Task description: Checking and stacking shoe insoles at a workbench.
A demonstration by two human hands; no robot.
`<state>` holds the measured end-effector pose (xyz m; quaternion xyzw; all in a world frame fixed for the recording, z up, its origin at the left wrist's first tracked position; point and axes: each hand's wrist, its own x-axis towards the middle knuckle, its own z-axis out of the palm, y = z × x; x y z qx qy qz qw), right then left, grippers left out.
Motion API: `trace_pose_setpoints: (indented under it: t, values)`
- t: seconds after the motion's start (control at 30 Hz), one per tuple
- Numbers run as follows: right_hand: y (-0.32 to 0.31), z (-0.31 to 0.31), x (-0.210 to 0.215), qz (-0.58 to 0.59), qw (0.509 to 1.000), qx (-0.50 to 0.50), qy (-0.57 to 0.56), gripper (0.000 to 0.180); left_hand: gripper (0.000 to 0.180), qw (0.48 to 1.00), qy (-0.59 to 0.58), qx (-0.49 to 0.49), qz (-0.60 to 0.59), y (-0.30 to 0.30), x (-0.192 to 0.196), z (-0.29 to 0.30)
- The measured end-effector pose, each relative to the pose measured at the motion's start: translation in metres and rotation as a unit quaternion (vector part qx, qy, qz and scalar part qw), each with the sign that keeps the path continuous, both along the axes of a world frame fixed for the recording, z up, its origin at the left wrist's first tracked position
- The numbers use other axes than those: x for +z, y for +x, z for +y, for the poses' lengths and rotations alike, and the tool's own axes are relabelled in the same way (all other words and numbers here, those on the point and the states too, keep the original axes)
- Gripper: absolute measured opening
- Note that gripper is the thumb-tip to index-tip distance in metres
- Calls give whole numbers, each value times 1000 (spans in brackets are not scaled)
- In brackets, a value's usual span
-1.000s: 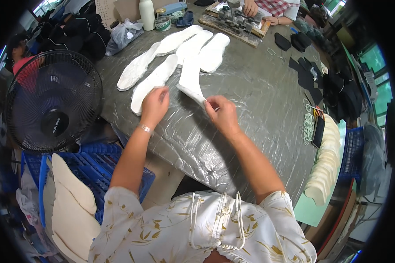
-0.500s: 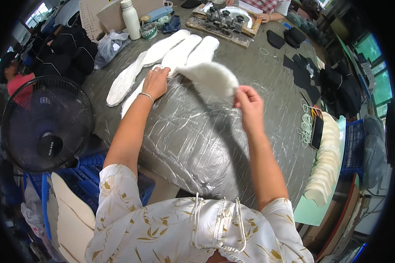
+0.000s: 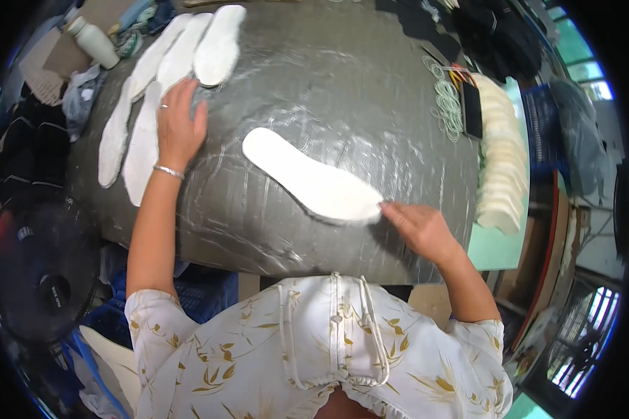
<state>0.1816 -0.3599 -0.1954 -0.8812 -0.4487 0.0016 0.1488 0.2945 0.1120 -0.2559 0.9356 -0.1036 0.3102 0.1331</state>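
Note:
A white fleecy insole slants across the middle of the table, its narrow end pointing up and left. At its wide end, my right hand pinches the edge between thumb and fingers. My left hand rests open among more white insoles on the left, fingers stretched forward and thumb apart. Beside that hand, one insole lies partly behind the fingers. Just beyond the fingertips is another insole, and further ones form two rows there.
A grey plastic-covered table spreads before me. On its right are a stack of cream curved pieces, a dark phone-like slab and looped pale cord. A black fan stands at left; a white bottle is at far left.
My right hand has drawn the insole away from the others, toward me and to the right. My left hand has come off it and lies by the other insoles. The view has tilted downward.

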Motion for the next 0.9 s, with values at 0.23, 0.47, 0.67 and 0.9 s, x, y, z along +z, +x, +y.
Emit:
trace_pose_setpoints:
  t: [0.23, 0.47, 0.67, 0.9]
  values:
    - [-23, -41, -27, -51, 983, -179, 0, 56, 76, 908, -171, -248, 291, -51, -21, -95]
    - [-28, -45, -43, 495, 720, -414, 256, 31, 91, 896, -96, -250, 354, -74, -3, -105]
    - [-26, -52, -58, 522, 670, -419, 320, 24, 86, 907, -122, -232, 331, -114, -4, -114]
    - [-20, -72, -61, 503, 694, -407, 317, 22, 85, 903, -170, -184, 349, -163, 11, -146]
